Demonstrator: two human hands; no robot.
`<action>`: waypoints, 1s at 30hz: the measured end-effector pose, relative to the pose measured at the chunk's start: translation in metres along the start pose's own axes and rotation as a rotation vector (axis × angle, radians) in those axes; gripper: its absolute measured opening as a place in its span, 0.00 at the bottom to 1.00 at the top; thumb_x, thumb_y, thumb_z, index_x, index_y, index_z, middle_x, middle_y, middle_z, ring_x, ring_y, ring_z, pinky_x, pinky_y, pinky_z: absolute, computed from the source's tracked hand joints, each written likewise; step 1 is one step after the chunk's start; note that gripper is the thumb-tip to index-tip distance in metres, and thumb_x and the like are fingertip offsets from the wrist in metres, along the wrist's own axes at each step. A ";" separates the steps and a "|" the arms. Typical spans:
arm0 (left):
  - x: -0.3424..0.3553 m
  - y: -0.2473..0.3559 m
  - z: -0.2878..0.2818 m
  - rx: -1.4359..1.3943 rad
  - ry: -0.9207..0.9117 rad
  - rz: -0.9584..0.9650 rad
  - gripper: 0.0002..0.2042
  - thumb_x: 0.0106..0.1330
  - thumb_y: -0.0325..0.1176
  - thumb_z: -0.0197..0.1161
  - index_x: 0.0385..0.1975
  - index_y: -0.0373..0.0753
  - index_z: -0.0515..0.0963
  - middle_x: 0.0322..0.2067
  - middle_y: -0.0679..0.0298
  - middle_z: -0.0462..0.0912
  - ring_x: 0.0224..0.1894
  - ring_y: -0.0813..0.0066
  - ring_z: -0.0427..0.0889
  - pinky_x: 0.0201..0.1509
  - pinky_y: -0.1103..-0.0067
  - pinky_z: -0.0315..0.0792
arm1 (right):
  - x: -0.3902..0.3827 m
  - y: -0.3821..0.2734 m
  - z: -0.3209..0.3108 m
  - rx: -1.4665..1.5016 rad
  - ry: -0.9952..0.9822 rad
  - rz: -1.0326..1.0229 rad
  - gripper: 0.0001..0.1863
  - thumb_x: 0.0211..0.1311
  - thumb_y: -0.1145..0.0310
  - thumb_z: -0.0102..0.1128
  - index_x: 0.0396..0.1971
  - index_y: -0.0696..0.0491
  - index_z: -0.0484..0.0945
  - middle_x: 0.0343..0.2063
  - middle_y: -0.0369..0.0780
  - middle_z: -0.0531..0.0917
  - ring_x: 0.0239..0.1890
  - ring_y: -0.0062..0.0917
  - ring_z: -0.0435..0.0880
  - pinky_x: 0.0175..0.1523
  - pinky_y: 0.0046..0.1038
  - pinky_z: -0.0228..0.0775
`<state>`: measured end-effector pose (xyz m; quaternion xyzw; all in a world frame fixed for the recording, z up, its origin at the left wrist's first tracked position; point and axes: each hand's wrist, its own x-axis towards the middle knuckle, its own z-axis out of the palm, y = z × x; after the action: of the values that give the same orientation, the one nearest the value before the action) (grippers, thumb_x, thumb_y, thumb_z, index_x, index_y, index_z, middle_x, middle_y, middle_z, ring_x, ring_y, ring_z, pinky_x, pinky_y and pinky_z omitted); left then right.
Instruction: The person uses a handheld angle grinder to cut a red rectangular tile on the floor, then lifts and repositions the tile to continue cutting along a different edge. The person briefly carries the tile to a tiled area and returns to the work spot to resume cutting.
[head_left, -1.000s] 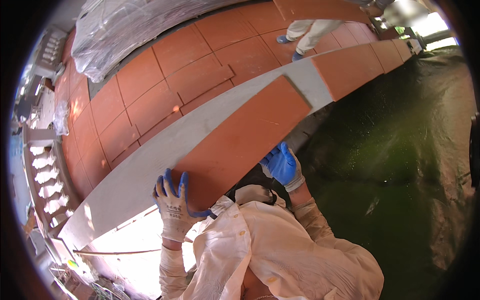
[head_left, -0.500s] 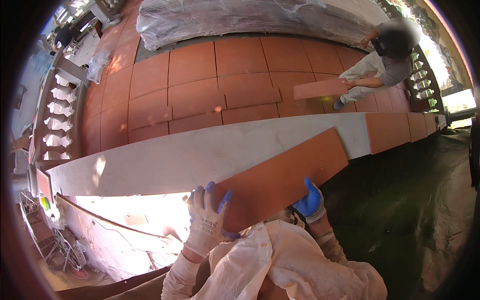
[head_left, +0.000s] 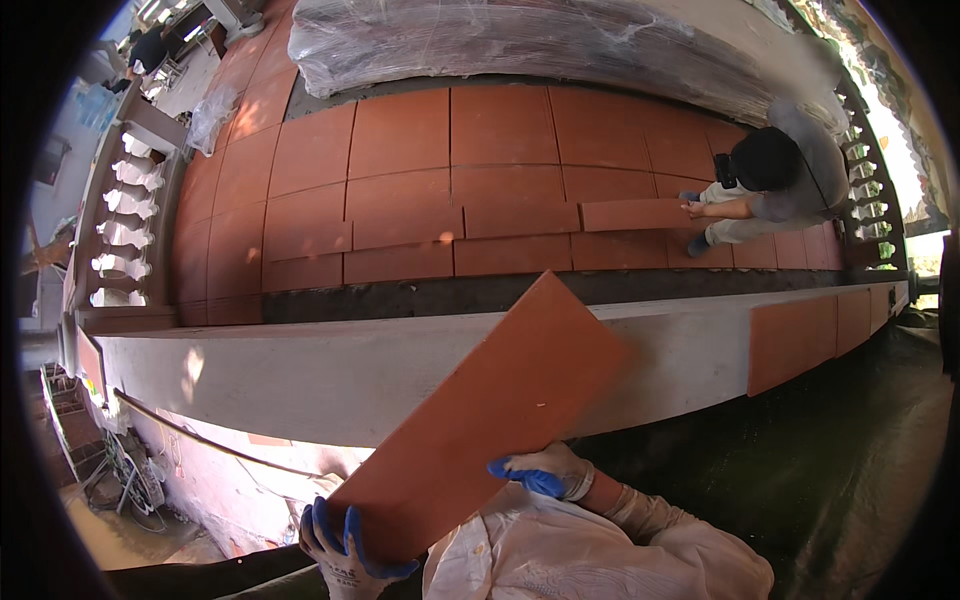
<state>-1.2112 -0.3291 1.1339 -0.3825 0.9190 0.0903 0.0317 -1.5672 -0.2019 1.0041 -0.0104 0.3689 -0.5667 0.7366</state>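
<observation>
A long terracotta tile (head_left: 470,425) slants across in front of me, its far end up over the grey concrete ledge (head_left: 270,380). My left hand (head_left: 345,555), in a white work glove with blue fingers, grips its lower left corner, the thumb apart from the fingers. Along the near edge my right hand (head_left: 548,472), gloved alike, is closed on the tile with its blue fingers curled beneath. At the right, several terracotta tiles (head_left: 793,340) face the ledge's side, apart from the tile I hold.
Beyond the ledge, a co-worker (head_left: 790,170) bends over and holds a narrow tile strip (head_left: 635,214) on the tiled floor (head_left: 400,135). A plastic-wrapped bulk (head_left: 520,40) lies behind. Balusters (head_left: 130,230) stand at left. Dark sheeting (head_left: 800,470) spreads below right; a hose (head_left: 220,437) runs below left.
My tile has come nearer and tilted more steeply. My left hand has dropped; my right has shifted left along the edge. The co-worker has bent lower, bringing the strip down to the floor tiles.
</observation>
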 end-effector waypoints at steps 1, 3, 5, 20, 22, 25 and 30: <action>-0.004 0.004 -0.004 0.001 0.007 -0.030 0.67 0.42 0.71 0.85 0.86 0.52 0.61 0.83 0.41 0.57 0.80 0.29 0.61 0.77 0.37 0.63 | 0.012 -0.005 0.001 -0.014 -0.032 0.026 0.18 0.75 0.77 0.66 0.62 0.60 0.85 0.56 0.43 0.90 0.58 0.29 0.90 0.64 0.30 0.85; -0.010 0.014 -0.009 0.015 -0.002 -0.109 0.69 0.40 0.72 0.85 0.86 0.53 0.60 0.83 0.41 0.57 0.79 0.28 0.61 0.75 0.33 0.62 | 0.033 -0.010 0.001 0.084 -0.087 0.144 0.18 0.76 0.74 0.68 0.63 0.59 0.85 0.56 0.41 0.90 0.57 0.27 0.90 0.64 0.30 0.85; -0.014 0.025 -0.010 0.031 -0.051 -0.195 0.69 0.41 0.73 0.84 0.86 0.53 0.59 0.82 0.41 0.59 0.78 0.29 0.63 0.74 0.32 0.62 | 0.052 -0.013 -0.002 0.126 -0.154 0.201 0.19 0.77 0.71 0.69 0.63 0.59 0.85 0.56 0.40 0.90 0.57 0.25 0.90 0.63 0.29 0.85; -0.021 0.073 0.018 0.134 -0.027 -0.335 0.66 0.44 0.80 0.78 0.83 0.51 0.60 0.81 0.40 0.57 0.80 0.30 0.59 0.76 0.34 0.61 | 0.082 -0.018 -0.012 0.258 -0.433 0.190 0.13 0.79 0.72 0.69 0.58 0.58 0.88 0.57 0.39 0.90 0.55 0.24 0.89 0.60 0.29 0.83; -0.019 0.076 0.019 0.131 -0.025 -0.322 0.65 0.45 0.80 0.78 0.82 0.50 0.61 0.81 0.39 0.58 0.80 0.29 0.60 0.76 0.35 0.61 | 0.082 -0.021 -0.012 0.196 -0.343 0.295 0.14 0.77 0.71 0.71 0.58 0.58 0.88 0.57 0.39 0.90 0.56 0.24 0.89 0.60 0.29 0.83; -0.018 0.080 0.018 0.123 -0.012 -0.339 0.64 0.45 0.81 0.77 0.81 0.49 0.62 0.80 0.38 0.59 0.79 0.29 0.60 0.75 0.36 0.61 | 0.079 -0.027 -0.012 0.210 -0.180 0.611 0.18 0.76 0.70 0.72 0.61 0.58 0.87 0.58 0.40 0.90 0.59 0.25 0.88 0.63 0.30 0.81; -0.030 0.079 0.015 0.146 -0.036 -0.432 0.63 0.45 0.83 0.75 0.79 0.50 0.65 0.80 0.38 0.60 0.79 0.29 0.60 0.77 0.37 0.59 | 0.066 -0.039 -0.016 0.342 -0.297 0.549 0.22 0.79 0.72 0.62 0.69 0.60 0.80 0.65 0.45 0.86 0.67 0.35 0.86 0.75 0.41 0.77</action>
<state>-1.2461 -0.2509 1.1346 -0.5656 0.8190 0.0214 0.0943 -1.6029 -0.2654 0.9744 0.1302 0.1468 -0.3935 0.8982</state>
